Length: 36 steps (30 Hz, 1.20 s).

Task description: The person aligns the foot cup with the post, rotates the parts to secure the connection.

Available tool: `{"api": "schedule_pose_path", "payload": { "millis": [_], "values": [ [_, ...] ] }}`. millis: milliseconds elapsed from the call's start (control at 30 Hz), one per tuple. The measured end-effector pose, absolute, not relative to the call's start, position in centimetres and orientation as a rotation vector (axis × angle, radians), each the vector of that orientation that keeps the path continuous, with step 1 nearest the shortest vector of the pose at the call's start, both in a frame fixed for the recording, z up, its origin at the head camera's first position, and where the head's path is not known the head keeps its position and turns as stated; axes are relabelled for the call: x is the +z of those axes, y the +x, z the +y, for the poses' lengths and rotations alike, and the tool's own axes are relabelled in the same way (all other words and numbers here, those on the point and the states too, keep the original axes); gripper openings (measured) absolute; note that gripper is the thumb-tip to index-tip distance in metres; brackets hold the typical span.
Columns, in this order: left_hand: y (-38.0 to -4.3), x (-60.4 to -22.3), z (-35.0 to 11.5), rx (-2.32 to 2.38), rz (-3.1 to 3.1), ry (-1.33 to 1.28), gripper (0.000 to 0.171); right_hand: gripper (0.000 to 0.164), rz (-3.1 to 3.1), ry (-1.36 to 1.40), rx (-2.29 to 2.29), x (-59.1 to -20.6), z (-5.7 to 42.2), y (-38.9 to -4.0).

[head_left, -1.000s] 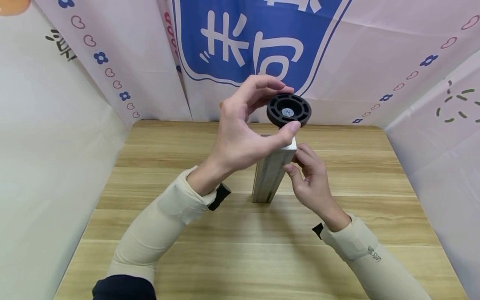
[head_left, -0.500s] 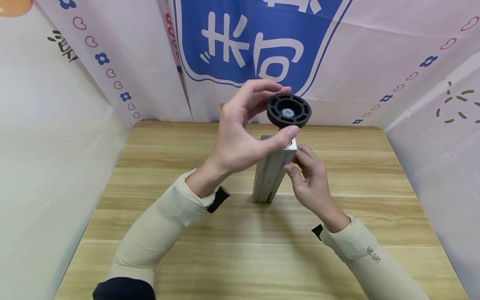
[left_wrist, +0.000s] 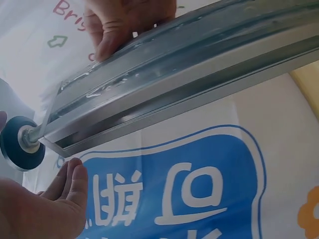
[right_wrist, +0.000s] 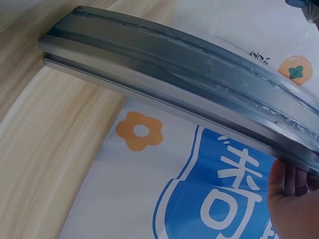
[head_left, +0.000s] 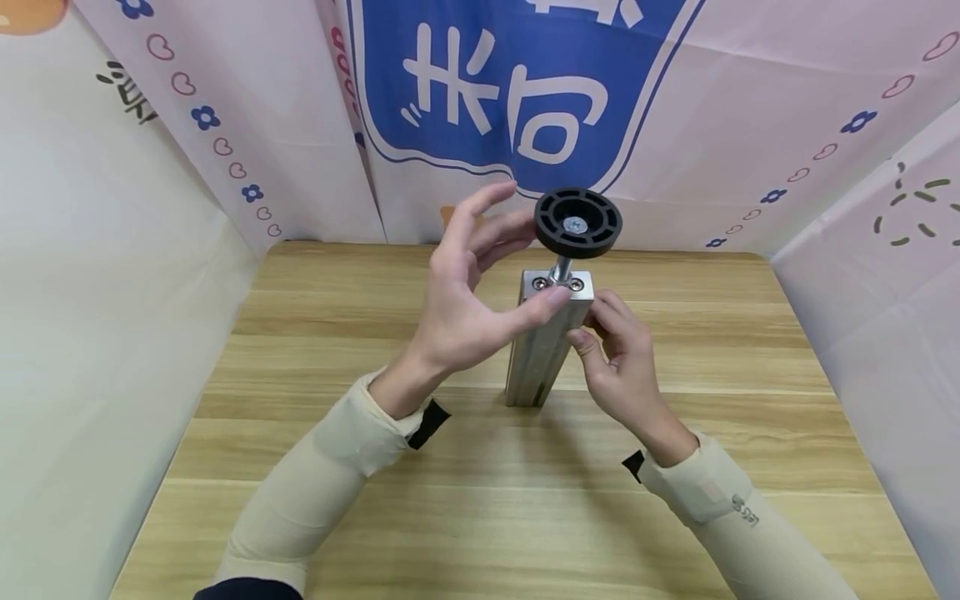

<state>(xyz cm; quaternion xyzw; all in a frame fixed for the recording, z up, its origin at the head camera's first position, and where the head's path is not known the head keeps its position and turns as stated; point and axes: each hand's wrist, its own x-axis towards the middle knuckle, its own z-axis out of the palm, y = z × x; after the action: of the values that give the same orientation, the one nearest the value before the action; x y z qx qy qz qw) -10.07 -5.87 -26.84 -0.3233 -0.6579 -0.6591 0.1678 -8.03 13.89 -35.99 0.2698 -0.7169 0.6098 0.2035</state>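
A silver aluminium profile (head_left: 542,350) stands upright on the table in the head view. From its top end cap rises a threaded stem (head_left: 560,269) bearing a round black levelling foot (head_left: 578,244). My left hand (head_left: 465,308) is spread beside the foot, thumb extended across the front of the profile's top and fingers behind to the left. In the left wrist view, gaps show between the foot (left_wrist: 22,157) and the lower fingertips. My right hand (head_left: 626,367) holds the profile's right side near the top, its thumb in front; some fingers are hidden behind the metal.
The wood-grain table (head_left: 360,500) extends around the profile's base. Behind it hangs a printed cloth backdrop (head_left: 712,150) with a blue panel. White cloth walls (head_left: 97,275) enclose the left and right sides.
My left hand has moved off the black foot's rim, down and to the left, its fingers spreading wider. The stem and end-cap screws now show. The right hand stays in place.
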Motion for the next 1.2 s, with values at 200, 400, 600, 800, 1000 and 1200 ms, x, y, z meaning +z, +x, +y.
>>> {"api": "schedule_pose_path", "payload": {
  "millis": [200, 400, 600, 800, 1000, 1200],
  "values": [
    [-9.8, -28.8, -6.3, -1.899, -1.95, -0.86, 0.082, 0.03, -1.992, 0.72, 1.734, -36.1, 13.7, -7.9],
    [-9.6, -30.1, -6.6, -1.882, -2.002, -0.827, 0.067, 0.039, -1.972, 0.727, 1.761, -36.8, 13.6, -7.6],
    [-9.4, -30.7, -6.6, -1.867, -2.019, -0.779, 0.049, 0.046, -1.989, 0.686, 1.809, -39.1, 13.6, -7.3],
    [-9.5, -30.9, -6.6, -1.894, -1.984, -0.76, 0.038, 0.044, -1.995, 0.564, 2.004, -43.2, 13.7, -6.7],
    [-9.6, -31.0, -6.5, -1.91, -1.97, -0.759, 0.034, 0.036, -1.962, 0.458, 2.174, -45.7, 13.6, -6.0],
    [-9.6, -30.9, -6.5, -1.908, -1.973, -0.758, 0.036, 0.036, -1.915, 0.452, 2.208, -46.1, 13.3, -5.9]
  ]
}}
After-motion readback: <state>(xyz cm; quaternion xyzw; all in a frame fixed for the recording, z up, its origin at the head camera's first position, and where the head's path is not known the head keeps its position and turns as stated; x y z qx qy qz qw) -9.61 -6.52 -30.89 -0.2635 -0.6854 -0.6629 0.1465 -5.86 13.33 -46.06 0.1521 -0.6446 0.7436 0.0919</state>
